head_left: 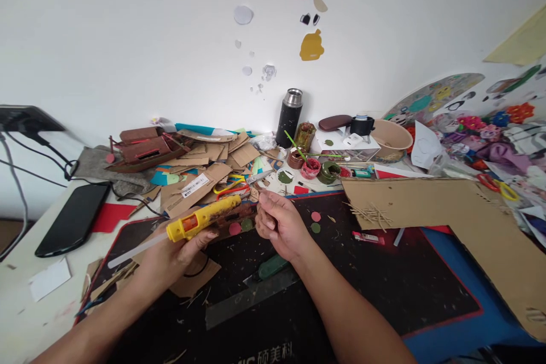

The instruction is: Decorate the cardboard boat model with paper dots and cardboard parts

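My left hand [170, 256] is wrapped round a yellow glue gun [202, 220], with a translucent glue stick [136, 250] sticking out of its back end toward the lower left. The gun's front points right, toward my right hand [281, 224]. My right hand is closed, thumb against the curled fingers; what it pinches is too small to name. Between the hands, a dark brown piece lies partly hidden behind the gun, near a pink disc [235, 228] and a green disc [247, 224]. A green-handled cutter [273, 267] rests on the black mat [367, 296] below.
Cardboard scraps [205, 173] and a brown model boat [149, 151] are at the back left. Paint jars [310, 168] and a black thermos [290, 119] stand behind the mat. A phone [72, 219] lies left; a large cardboard sheet [426, 199] covers the right.
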Motion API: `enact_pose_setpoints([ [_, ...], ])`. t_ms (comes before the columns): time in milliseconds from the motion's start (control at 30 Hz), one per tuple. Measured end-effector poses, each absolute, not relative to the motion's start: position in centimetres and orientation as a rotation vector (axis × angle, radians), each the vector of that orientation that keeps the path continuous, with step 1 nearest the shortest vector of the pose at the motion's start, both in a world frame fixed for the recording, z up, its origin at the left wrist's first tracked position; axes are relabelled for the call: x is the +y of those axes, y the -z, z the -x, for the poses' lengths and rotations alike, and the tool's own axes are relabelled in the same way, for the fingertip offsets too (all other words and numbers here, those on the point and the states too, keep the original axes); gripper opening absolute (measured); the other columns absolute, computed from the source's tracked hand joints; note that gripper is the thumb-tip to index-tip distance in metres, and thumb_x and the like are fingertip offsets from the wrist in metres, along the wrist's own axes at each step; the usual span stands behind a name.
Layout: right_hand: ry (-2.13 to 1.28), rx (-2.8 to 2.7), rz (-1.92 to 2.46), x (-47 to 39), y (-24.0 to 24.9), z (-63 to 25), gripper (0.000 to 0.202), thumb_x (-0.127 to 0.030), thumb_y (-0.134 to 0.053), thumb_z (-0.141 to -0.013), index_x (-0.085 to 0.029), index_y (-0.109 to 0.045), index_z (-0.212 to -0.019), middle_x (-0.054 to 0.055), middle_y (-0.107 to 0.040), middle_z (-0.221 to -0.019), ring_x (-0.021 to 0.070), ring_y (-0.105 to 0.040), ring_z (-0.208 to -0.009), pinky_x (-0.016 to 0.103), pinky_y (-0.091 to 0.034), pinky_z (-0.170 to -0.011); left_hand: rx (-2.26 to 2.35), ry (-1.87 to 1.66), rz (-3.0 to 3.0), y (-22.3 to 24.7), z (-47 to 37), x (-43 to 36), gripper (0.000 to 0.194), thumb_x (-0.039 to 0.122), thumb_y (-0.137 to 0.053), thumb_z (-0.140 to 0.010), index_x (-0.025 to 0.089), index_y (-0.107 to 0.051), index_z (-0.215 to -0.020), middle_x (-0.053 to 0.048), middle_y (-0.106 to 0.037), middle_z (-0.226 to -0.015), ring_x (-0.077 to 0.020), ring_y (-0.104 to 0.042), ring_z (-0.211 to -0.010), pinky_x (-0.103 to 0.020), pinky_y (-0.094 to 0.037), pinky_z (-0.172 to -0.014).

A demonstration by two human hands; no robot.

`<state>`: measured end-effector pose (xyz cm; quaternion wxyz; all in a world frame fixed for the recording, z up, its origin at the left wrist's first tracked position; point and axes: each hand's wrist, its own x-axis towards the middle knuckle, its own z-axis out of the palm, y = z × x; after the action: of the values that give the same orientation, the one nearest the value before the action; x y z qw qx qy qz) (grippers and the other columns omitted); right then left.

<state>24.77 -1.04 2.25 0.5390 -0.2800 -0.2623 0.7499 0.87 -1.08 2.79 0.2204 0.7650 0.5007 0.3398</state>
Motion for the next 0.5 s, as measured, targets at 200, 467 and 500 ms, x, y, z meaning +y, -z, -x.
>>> enact_pose_setpoints([
  [200,-1.787,-0.612,0.666,-1.0,-2.2,-24.9,0.045,-0.049,-0.093,-0.081,-0.021,-0.057,-0.081,-0.013,-0.043,-0.047,0.0036,-0.024,-0.037,0.021,-0.015,-0.040,1.430,-0.956,-2.154,-2.7,-1.0,-0.9,0.048,0.069,-0.060,-0.092,0.030,-0.067,-0.065,0.000,-0.070,-0.057,-0.0226,-0.067,-0.052,-0.037,-0.066,-0.073],
  [467,-1.758,-0.619,0.671,-0.9,-2.2,-25.1,0.051,-0.051,-0.094,-0.081,-0.021,-0.053,-0.078,-0.013,-0.043,-0.047,0.0033,-0.025,-0.036,0.019,-0.017,-0.039,1.787,-0.973,-2.006,-4.3,3.4,0.8,0.035,0.055,-0.052,-0.098,0.025,-0.068,-0.104,-0.004,-0.079,-0.090,-0.0248,-0.075,-0.079,-0.034,-0.061,-0.070],
  [500,-1.756,-0.620,0.671,-0.9,-2.2,-25.2,0.050,-0.051,-0.094,-0.081,-0.021,-0.053,-0.079,-0.014,-0.043,-0.047,0.0033,-0.025,-0.036,0.019,-0.018,-0.039,1.896,-0.955,-2.023,-4.7,4.3,1.2,0.033,0.051,-0.049,-0.100,0.024,-0.065,-0.111,-0.006,-0.079,-0.097,-0.0254,-0.076,-0.084,-0.035,-0.061,-0.073],
])
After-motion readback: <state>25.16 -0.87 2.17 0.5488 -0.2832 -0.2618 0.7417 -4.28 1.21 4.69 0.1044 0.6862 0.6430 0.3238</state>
